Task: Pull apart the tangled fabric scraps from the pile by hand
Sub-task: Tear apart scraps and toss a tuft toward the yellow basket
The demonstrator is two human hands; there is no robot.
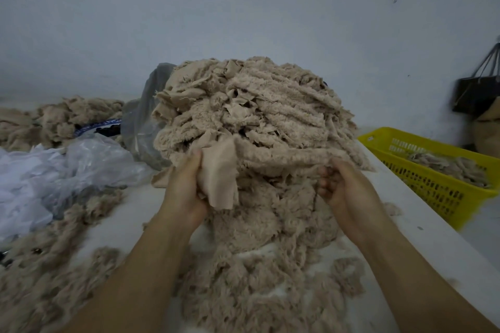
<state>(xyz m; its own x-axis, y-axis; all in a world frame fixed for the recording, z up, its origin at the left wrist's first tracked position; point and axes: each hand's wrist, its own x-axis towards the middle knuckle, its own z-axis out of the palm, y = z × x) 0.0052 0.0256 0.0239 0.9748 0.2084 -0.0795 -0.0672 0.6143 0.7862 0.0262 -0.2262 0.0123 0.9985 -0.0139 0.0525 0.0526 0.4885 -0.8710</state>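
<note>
Fabric scraps (251,116), seemingly soft and light, mid-frame: left hand (186,189) grips a loose strip (219,178), right hand (341,186) clutches a fluffy edge (292,167).

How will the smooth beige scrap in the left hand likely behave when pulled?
Probably floppy: the scrap hangs limp from the left hand gripping it. Likely light, since it looks thin. It may snag rather than slide free, as its top runs into the tangled fuzzy pile.
</note>
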